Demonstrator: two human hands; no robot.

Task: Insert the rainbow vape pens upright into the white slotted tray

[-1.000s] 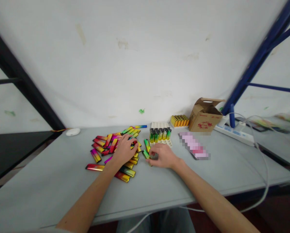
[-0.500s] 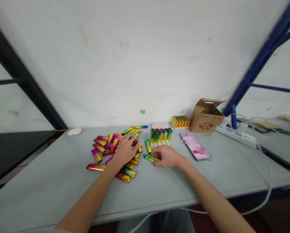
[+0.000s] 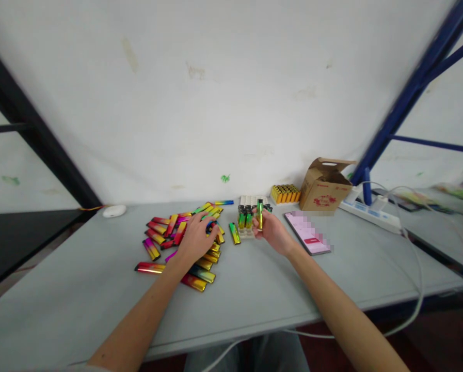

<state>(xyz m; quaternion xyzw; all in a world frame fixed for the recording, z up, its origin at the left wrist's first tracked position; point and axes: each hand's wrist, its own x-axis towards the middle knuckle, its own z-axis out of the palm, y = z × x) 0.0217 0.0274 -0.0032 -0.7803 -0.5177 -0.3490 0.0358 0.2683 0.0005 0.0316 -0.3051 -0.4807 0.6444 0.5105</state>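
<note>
Upright between the fingers of my right hand [image 3: 274,235] is a green-and-yellow lighter [image 3: 259,214]. It is held in front of a white tray [image 3: 248,234] with several similar lighters [image 3: 244,217] standing in rows. The hand hides the right part of that tray. My left hand [image 3: 194,237] is curled over a pile of shiny lighters [image 3: 206,263] in red, yellow, purple and green. A lighter with a blue end [image 3: 210,226] shows between its thumb and fingers. One loose green-and-yellow lighter [image 3: 235,233] lies between the pile and the tray.
Behind the tray are a block of yellow-orange cylinders [image 3: 285,194] and an open cardboard box [image 3: 324,191]. A phone [image 3: 307,235] lies right of my right hand, near a power strip [image 3: 370,216] with white cables. A white oval object [image 3: 114,211] sits at back left.
My right hand has lifted the green-and-yellow lighter off the table and turned it upright in front of the tray. A blue end now shows in my left hand where red showed before.
</note>
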